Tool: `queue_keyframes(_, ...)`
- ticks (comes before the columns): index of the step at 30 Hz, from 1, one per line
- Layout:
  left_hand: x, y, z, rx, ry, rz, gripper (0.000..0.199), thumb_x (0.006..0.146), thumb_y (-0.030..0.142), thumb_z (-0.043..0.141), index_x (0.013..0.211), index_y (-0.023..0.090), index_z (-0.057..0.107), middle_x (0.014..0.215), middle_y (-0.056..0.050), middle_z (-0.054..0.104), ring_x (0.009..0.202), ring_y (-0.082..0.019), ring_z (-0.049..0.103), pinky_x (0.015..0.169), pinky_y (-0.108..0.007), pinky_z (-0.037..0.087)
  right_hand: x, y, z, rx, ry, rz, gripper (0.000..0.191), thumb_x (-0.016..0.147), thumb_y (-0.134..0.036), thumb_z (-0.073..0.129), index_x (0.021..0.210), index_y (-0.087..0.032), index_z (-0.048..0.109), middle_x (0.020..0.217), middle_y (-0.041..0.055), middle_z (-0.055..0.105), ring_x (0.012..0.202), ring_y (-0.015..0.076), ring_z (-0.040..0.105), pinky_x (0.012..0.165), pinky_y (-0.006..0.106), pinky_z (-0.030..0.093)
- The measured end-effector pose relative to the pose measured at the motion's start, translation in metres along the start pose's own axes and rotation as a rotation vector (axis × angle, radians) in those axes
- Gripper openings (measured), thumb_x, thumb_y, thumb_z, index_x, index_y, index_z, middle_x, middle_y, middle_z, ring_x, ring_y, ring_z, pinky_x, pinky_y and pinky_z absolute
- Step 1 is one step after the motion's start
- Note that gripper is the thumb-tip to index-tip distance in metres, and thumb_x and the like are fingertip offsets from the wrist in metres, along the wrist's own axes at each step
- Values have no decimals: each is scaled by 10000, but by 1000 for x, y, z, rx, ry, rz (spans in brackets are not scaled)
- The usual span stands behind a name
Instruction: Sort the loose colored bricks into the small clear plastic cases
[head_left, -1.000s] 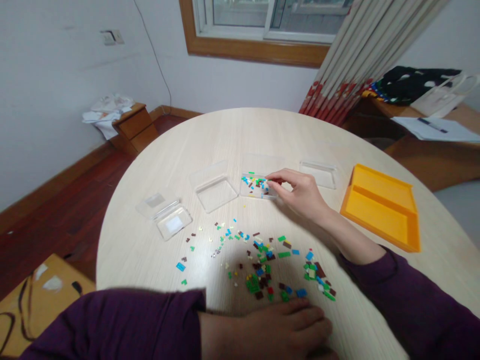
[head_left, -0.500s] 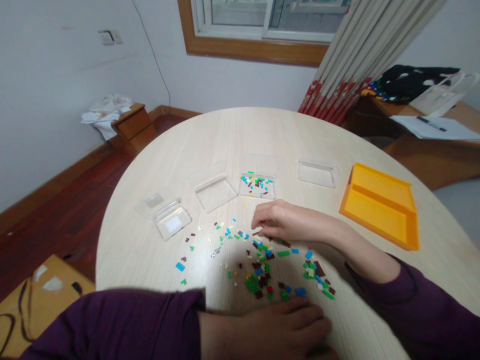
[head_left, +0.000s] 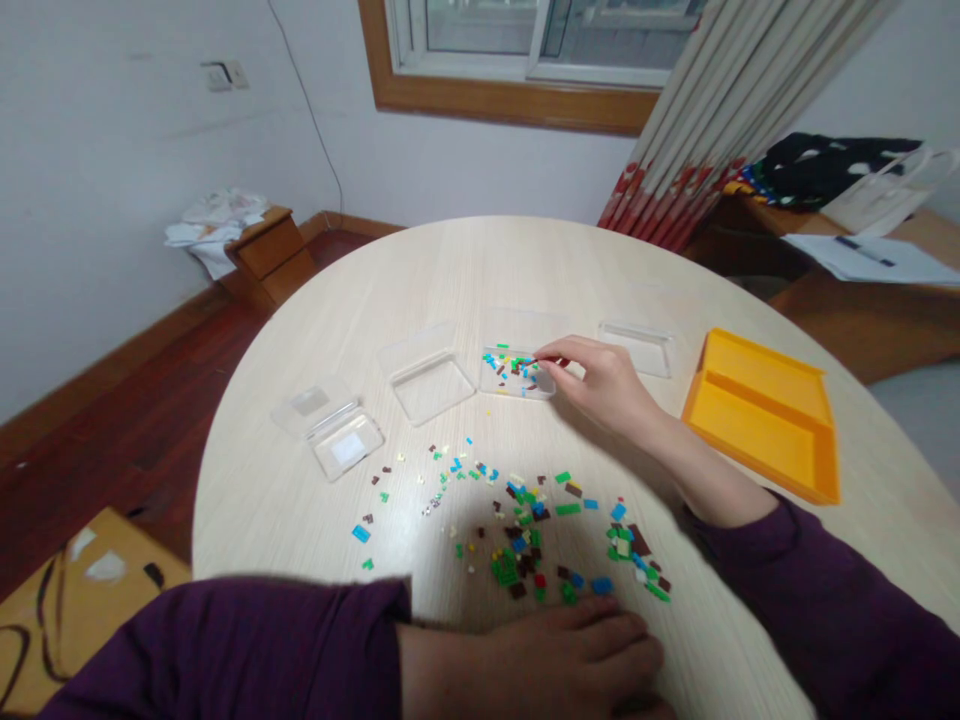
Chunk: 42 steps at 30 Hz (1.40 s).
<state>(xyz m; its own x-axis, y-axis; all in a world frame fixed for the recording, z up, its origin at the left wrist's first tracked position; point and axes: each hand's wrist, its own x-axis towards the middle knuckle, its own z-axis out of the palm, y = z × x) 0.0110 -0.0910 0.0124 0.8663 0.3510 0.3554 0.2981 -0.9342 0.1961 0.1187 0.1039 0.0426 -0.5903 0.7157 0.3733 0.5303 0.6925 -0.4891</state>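
My right hand [head_left: 600, 375] is over the right edge of a clear plastic box [head_left: 517, 392], its fingers pinched on a thin brown toy brick [head_left: 552, 360]. Small bricks in blue, green, brown and yellow lie scattered inside that box. Close to the table's near edge, my left hand [head_left: 577, 655] rests flat, fingers stretched out and partly cut off by the frame. Just beyond its fingertips are loose toy bricks, among them a green cluster [head_left: 507, 568], a blue brick [head_left: 602, 585] and a red brick [head_left: 540, 580].
Open clear boxes stand left of the filled one: one box [head_left: 433, 388] beside it and a smaller box [head_left: 345, 445] farther out. Another clear case [head_left: 636, 350] sits behind my right hand. A yellow two-part tray [head_left: 757, 415] lies at the right of the round table [head_left: 300, 330].
My right hand has lifted the brown brick from among the loose pieces and carried it away from me to the filled clear box. The left hand stays in place.
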Motion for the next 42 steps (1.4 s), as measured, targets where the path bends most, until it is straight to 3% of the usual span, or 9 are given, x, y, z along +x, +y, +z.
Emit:
queue_keyframes(3,0,-1,0,-9,13,11,208,926,243,478,1063,173,619,1107,-92,623,1058,-190,581,972,-319,421,0,2,1,-11,-28,4,247,861,-188,481,987,-163,693,971,110,707,877,206,633,798,362,480)
queue_keyframes(5,0,-1,0,-14,21,13,204,922,240,486,1058,166,619,1100,-95,626,1054,-190,584,971,-318,426,-2,-8,-2,13,-127,-31,242,862,-180,474,942,-175,702,922,92,712,830,185,631,763,326,477)
queue_keyframes(10,-1,1,1,-7,34,3,196,923,234,489,1053,163,617,1108,-102,631,1049,-181,588,954,-310,442,-11,-46,-8,82,-666,-107,151,809,-143,549,756,-155,690,694,35,660,611,116,555,606,234,408)
queue_keyframes(13,-1,1,4,-7,41,-3,201,922,249,497,1060,171,619,1096,-95,627,1039,-178,590,951,-311,441,-15,-55,-4,56,-783,-125,135,782,-93,557,712,-147,659,670,25,630,587,105,507,585,224,375)
queue_keyframes(26,-2,1,3,-18,29,10,201,912,248,509,1063,163,611,1086,-97,619,1030,-187,582,967,-316,411,-14,-50,-5,-5,-742,-191,236,857,-98,430,704,-154,602,693,37,592,610,114,475,624,243,375)
queue_keyframes(32,0,1,3,-11,32,3,197,922,247,491,1053,168,615,1087,-88,620,1039,-180,582,968,-307,420,-12,-37,-3,28,-696,-180,102,804,-107,556,849,-144,640,837,64,648,747,145,557,715,267,422)
queue_keyframes(36,1,0,3,-17,31,3,188,915,244,502,1042,165,617,1058,-81,619,1026,-185,583,963,-312,422,-13,-35,1,38,-714,-232,182,857,-101,481,763,-145,630,768,55,628,683,127,534,681,257,418)
queue_keyframes(38,1,0,3,-16,31,8,182,914,245,504,1036,167,615,1053,-82,619,1019,-181,583,960,-310,421,-12,-33,0,54,-609,-202,183,868,-130,481,767,-149,633,743,49,630,674,128,538,671,257,418)
queue_keyframes(42,1,-1,1,-12,23,4,191,919,253,495,1045,173,614,1074,-76,620,1042,-186,571,974,-306,405,-5,-18,-2,70,-151,-7,164,859,-217,515,807,-162,660,752,54,665,675,146,560,655,276,432)
